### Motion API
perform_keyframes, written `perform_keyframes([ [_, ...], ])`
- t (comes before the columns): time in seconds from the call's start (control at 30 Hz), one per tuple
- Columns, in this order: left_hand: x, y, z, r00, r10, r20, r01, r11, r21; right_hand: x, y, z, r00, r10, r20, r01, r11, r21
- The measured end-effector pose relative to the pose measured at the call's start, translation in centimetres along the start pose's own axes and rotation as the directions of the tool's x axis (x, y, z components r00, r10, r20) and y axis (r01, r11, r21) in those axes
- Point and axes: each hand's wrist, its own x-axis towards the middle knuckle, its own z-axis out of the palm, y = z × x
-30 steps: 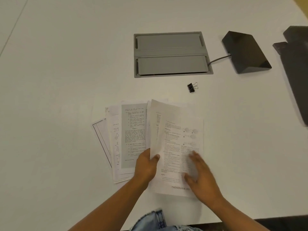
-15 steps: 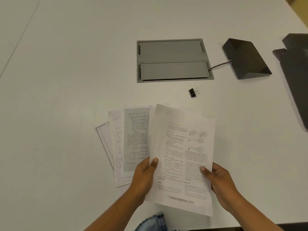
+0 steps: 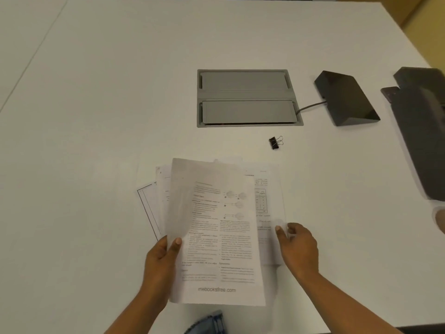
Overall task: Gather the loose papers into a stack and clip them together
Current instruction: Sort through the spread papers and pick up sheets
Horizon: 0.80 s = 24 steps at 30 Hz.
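Observation:
Several printed papers lie fanned on the white table. My left hand grips the left edge of the top printed sheet, thumb on top, holding it over the pile. Edges of the lower sheets stick out at the left. Another sheet shows at the right, and my right hand pinches its right edge. A black binder clip lies alone on the table beyond the papers, to the right, apart from both hands.
A grey cable hatch is set into the table behind the clip. A dark wedge-shaped device with a cable sits to its right. A larger dark object lies at the right edge. The table's near edge runs just below my forearms.
My left hand has carried the top sheet leftward over the fanned pile. My right hand has let go of that sheet and now pinches the sheet uncovered at the right.

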Motion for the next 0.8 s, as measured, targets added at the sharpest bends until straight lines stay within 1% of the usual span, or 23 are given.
perform_keyframes([
  [0.13, -0.1, -0.5, -2.5, 0.999, -0.018, -0.044, 0.018, 1.0, -0.015, 0.3, 0.2, 1.9, 0.999, 0.022, -0.04, -0.029, 0.984, -0.174],
  [0.27, 0.0, -0.9, -3.9, 0.997, -0.018, -0.076, 0.016, 0.999, -0.029, 0.2, -0.1, 3.0, 0.999, 0.043, -0.027, -0.048, 0.966, -0.253],
  [0.33, 0.1, -1.2, -4.2, 0.996, -0.015, -0.086, 0.012, 0.999, -0.037, 0.6, -0.1, 3.2, 0.997, 0.071, -0.01, -0.072, 0.973, -0.218],
  [0.47, 0.1, -1.3, -4.5, 0.995, -0.006, -0.099, 0.001, 0.999, -0.053, 1.3, -0.5, 3.1, 0.982, 0.19, 0.0, -0.19, 0.981, 0.045],
  [0.5, 0.2, -1.2, -4.6, 0.995, -0.004, -0.102, -0.001, 0.999, -0.053, 1.4, -0.6, 3.0, 0.979, 0.204, 0.003, -0.204, 0.976, 0.075],
  [0.7, 0.4, -1.2, -5.3, 0.993, -0.01, -0.12, 0.003, 0.998, -0.058, 1.3, -0.2, 2.3, 0.992, 0.126, -0.01, -0.126, 0.992, 0.017],
  [0.8, 0.4, -1.1, -5.8, 0.991, -0.002, -0.136, -0.006, 0.998, -0.063, 0.8, -0.8, 2.6, 0.992, 0.113, -0.052, -0.119, 0.986, -0.119],
])
